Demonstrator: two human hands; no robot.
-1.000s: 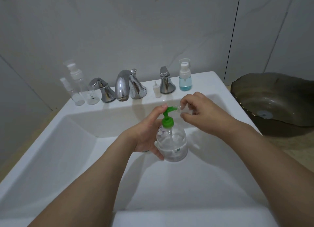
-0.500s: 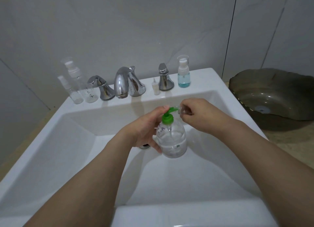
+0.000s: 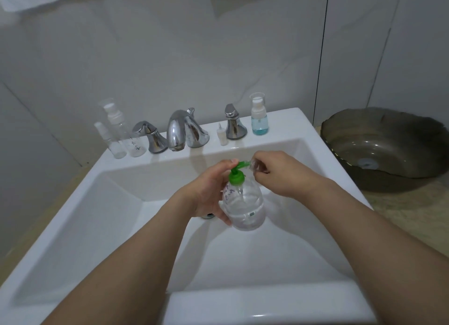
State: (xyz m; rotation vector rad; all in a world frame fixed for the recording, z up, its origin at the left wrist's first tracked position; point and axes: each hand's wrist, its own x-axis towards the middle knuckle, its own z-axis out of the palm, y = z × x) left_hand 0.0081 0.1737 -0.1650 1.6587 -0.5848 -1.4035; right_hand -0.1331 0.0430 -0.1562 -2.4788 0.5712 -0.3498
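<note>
Curled round the pump bottle (image 3: 245, 208), the left hand (image 3: 206, 193) holds it tilted above the sink (image 3: 97, 215), one fingertip resting on its green pump head (image 3: 237, 174). The right hand (image 3: 279, 171) pinches a small clear bottle (image 3: 255, 166), mouth against the spout. On the ledge behind stand the tap (image 3: 179, 130), a bottle of blue liquid (image 3: 259, 117), a tiny white dropper (image 3: 222, 137) and two clear spray bottles (image 3: 116, 130). A dark glass bowl (image 3: 388, 149) sits to the right, partly cut off. The left hand hides most of the drain (image 3: 208, 216). Writing on the pump bottle is too blurred to read.
</note>
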